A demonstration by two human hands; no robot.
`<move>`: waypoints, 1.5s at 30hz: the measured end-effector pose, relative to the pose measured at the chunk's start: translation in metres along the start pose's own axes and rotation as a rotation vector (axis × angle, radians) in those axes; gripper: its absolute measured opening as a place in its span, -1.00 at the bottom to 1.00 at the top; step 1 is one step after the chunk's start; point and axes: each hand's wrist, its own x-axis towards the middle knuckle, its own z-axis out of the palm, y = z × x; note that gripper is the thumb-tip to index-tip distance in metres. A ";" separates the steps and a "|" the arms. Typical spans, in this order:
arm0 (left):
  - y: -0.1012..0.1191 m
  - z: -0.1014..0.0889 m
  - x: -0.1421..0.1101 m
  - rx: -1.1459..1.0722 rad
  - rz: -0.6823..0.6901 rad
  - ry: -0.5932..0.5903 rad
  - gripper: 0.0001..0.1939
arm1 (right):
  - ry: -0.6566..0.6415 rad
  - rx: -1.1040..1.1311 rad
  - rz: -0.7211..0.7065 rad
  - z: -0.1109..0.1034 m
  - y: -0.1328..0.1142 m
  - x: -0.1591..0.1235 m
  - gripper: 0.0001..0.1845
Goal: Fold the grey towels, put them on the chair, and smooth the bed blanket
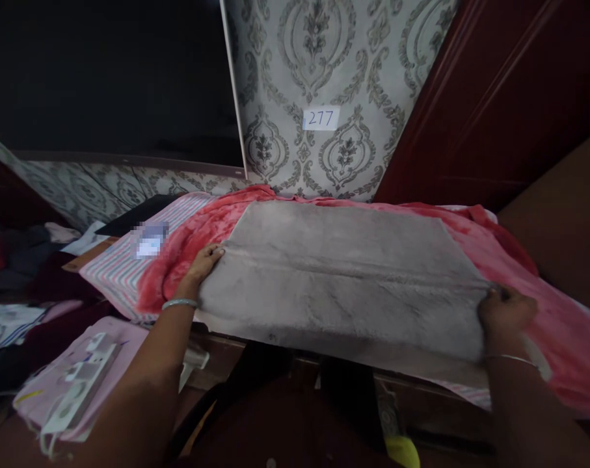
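A grey plush cloth [334, 292] is spread over a red plush blanket [177, 260], its front part hanging past the near edge. My left hand [205, 261], with a bangle at the wrist, pinches the cloth's left edge. On the opposite side my right hand [508, 311] grips the right edge, fingers closed. A raised crease runs across the cloth between both hands. Beneath the red blanket, a striped sheet [114, 273] shows at the left.
A large dark television screen [109, 78] stands at the back left. Patterned wallpaper bears a paper marked 277 [321, 118]. A dark red door panel [499, 97] rises at the right. Lower left, a white power strip [82, 387] lies on pink fabric [31, 396] near piled clothes [51, 286].
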 end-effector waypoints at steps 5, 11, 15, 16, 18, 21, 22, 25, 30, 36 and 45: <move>-0.005 -0.006 0.005 0.081 0.067 -0.017 -0.68 | 0.193 0.061 0.008 -0.004 -0.009 -0.014 -0.44; 0.006 0.004 0.007 0.383 0.375 0.133 -0.70 | 0.264 0.210 -0.449 0.011 -0.052 -0.031 -0.56; 0.042 0.052 -0.008 0.505 0.668 0.000 -0.67 | 0.071 0.366 -0.754 0.027 -0.125 -0.068 -0.57; 0.052 0.067 -0.013 0.508 0.727 -0.071 -0.67 | 0.010 0.393 -0.813 0.032 -0.141 -0.079 -0.58; 0.069 0.095 -0.022 0.520 0.814 -0.186 -0.65 | -0.095 0.407 -0.908 0.042 -0.168 -0.097 -0.59; 0.082 0.123 -0.027 0.552 0.834 -0.251 -0.63 | -0.186 0.353 -0.954 0.055 -0.186 -0.113 -0.62; 0.083 0.129 -0.027 0.563 0.818 -0.251 -0.64 | -0.202 0.327 -0.941 0.058 -0.188 -0.117 -0.64; 0.077 0.136 -0.022 0.585 0.789 -0.242 -0.74 | -0.243 0.258 -0.879 0.058 -0.190 -0.122 -0.67; 0.062 0.139 -0.006 0.538 0.889 -0.180 -0.72 | -0.305 0.205 -0.868 0.048 -0.195 -0.117 -0.70; 0.057 0.144 0.005 0.514 0.958 -0.132 -0.66 | -0.308 0.089 -0.786 0.036 -0.160 -0.081 -0.72; 0.055 0.146 0.009 0.492 0.954 -0.121 -0.64 | -0.031 -0.001 -0.374 -0.001 -0.042 -0.029 -0.45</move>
